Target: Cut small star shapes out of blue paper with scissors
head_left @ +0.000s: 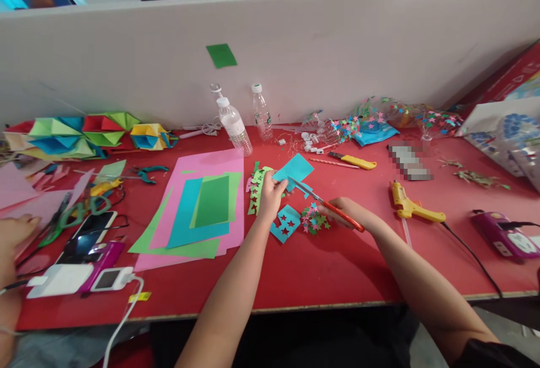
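My left hand [270, 196] pinches a sheet of blue paper [294, 170] and holds it just above the red table [320, 266]. My right hand [343, 212] grips orange-handled scissors [324, 203], whose blades are closed on the edge of that blue paper. Below the scissors lies a small heap of cut paper stars [314, 219]. Beside it rests a blue scrap with star-shaped holes [286, 224]. A green strip with star holes [256, 189] lies left of my left hand.
A stack of pink, green and blue sheets [198, 207] lies to the left. Two water bottles [234, 125] stand at the partition. A yellow glue gun [411, 206], a yellow utility knife [353, 160], phones and chargers [90, 250] and folded paper shapes [84, 134] surround. Another person's hand [12, 233] is far left.
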Demonstrator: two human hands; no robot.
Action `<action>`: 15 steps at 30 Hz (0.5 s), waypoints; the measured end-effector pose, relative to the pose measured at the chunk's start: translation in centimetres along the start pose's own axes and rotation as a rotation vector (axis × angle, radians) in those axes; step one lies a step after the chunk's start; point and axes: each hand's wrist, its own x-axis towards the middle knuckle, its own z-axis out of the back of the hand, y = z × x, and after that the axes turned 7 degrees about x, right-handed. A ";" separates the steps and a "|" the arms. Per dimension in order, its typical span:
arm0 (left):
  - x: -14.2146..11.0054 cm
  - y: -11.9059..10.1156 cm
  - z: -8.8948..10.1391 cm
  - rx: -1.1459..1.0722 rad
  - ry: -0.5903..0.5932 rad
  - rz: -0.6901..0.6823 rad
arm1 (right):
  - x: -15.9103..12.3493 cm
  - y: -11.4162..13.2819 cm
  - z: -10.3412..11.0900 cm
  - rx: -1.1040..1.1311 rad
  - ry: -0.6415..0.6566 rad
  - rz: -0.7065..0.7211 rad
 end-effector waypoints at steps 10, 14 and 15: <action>-0.5 -0.2 -0.6 -0.021 0.041 0.033 | 0.4 -0.3 -0.6 -0.049 -0.060 0.020; -0.7 -0.6 -0.8 -0.058 0.041 0.057 | 0.3 -0.1 -0.8 -0.021 -0.060 0.015; -0.7 -0.7 -0.9 -0.063 0.047 0.063 | 0.3 0.0 -0.8 -0.020 -0.058 0.020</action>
